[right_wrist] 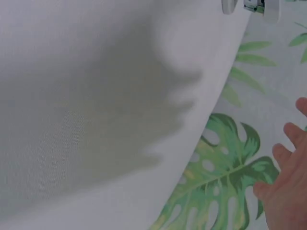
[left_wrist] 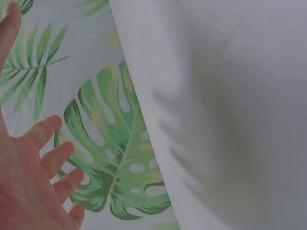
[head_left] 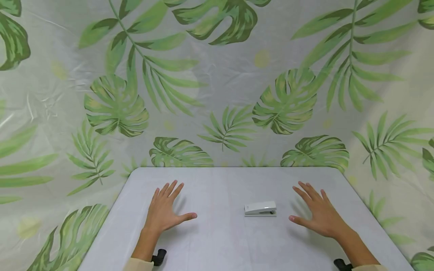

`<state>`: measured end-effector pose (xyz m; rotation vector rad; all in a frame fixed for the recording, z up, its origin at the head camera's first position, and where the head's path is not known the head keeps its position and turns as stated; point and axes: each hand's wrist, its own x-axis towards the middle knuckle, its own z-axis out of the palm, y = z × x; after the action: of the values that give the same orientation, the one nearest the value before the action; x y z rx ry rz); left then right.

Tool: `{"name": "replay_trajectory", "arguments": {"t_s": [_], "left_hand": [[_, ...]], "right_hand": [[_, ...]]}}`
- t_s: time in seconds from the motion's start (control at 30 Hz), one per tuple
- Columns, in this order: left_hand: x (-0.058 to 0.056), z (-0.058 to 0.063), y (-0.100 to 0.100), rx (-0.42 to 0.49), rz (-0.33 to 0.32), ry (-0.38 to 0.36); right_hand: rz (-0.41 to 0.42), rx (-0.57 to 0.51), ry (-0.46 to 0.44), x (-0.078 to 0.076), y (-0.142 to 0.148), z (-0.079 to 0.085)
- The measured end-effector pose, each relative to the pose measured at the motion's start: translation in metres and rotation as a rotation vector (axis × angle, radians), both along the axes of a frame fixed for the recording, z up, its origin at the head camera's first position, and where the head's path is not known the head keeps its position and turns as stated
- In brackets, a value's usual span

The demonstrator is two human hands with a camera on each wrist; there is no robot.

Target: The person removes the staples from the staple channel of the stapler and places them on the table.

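- a white stapler (head_left: pixel 260 208) lies on a white table (head_left: pixel 217 241), right of the middle, its long side running left to right; it sits between the two hands, nearer the right.
- the left hand (head_left: pixel 163 214) hovers with fingers spread and thumb pointing inward, holding nothing; its shadow falls on the tabletop.
- the right hand (head_left: pixel 320 216) hovers likewise, fingers spread, holding nothing, its thumb just beside the stapler's right end but apart from it.
- the right hand seems better placed to take hold; a light grip across the stapler's sides, thumb opposite fingers, should keep it level.
- pressing down on the top arm could make it close, so squeezing the sides looks safer.
- the table's far edge runs behind the fingertips, with a leaf-patterned cloth (head_left: pixel 217 75) beyond; the side edges slant outward past each hand.
- a wide stretch of tabletop between left hand and stapler gives room to slide or turn it; the right side is tighter.
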<state>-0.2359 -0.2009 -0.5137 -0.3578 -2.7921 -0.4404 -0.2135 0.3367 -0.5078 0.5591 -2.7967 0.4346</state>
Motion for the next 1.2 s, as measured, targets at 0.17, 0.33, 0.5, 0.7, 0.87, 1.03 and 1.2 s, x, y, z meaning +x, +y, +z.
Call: {"name": "replay_trajectory", "arguments": {"t_s": [0.17,0.33,0.5,0.7,0.87,1.03,1.2], "left_hand": [[-0.005,0.0,0.013,0.024,-0.024,0.018],[-0.012,0.001,0.032,0.052,-0.052,0.038],[-0.02,0.003,0.051,0.088,-0.065,0.042],[-0.025,0.002,0.072,0.141,-0.071,0.047],[-0.028,-0.001,0.089,0.158,-0.104,0.053],[-0.03,-0.009,0.11,0.147,-0.144,0.044],[-0.033,-0.015,0.129,0.163,-0.192,0.011]], "right_hand": [[0.003,-0.023,0.01,-0.005,-0.006,-0.002],[0.004,-0.059,-0.006,-0.01,-0.012,-0.005],[0.011,-0.093,-0.027,-0.017,-0.019,-0.011],[0.011,-0.128,-0.04,-0.023,-0.031,-0.018],[0.003,-0.162,-0.056,-0.025,-0.04,-0.024],[-0.025,-0.175,-0.119,-0.025,-0.045,-0.033],[-0.005,-0.234,-0.153,-0.026,-0.049,-0.037]]}}
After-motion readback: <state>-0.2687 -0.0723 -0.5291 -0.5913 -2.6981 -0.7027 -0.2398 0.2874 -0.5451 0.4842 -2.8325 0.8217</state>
